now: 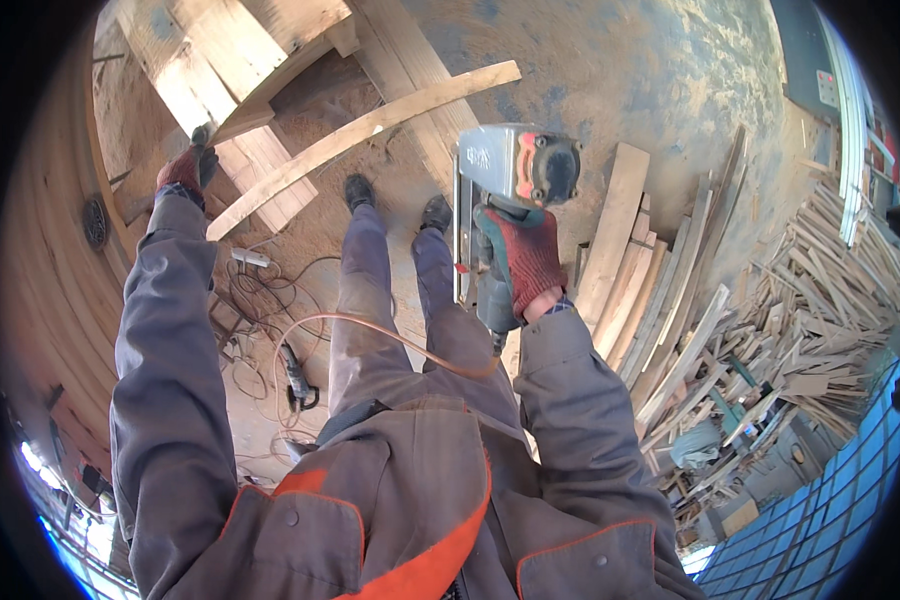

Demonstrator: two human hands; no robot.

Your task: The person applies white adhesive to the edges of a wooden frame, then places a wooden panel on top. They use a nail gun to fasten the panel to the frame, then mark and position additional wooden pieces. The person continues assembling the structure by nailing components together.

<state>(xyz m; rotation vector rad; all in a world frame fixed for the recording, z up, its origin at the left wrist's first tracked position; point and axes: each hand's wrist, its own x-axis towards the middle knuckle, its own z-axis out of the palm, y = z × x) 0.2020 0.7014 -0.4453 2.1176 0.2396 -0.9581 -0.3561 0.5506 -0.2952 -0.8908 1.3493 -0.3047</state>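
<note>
My right hand (530, 250), in a red and dark glove, is wrapped round the grip of a grey and black pneumatic nail gun (495, 165). A thin brownish air hose (370, 322) runs from the gun's lower end across my legs. My left hand (188, 168), gloved alike, is closed at the near corner of a pale wooden panel (225, 45) made of several boards; part of its fingers is hidden. Between my hands a long curved wooden strip (370, 125) slants across planks, apart from the nail gun's body as far as I can see.
A corded power tool (296, 375) and tangled cables (270, 300) lie on the dusty floor beside my legs, near a white power strip (250, 257). Long boards (615, 240) lie at the right, before a heap of scrap wood (810, 290). Large curved timber (55, 270) stands at the left.
</note>
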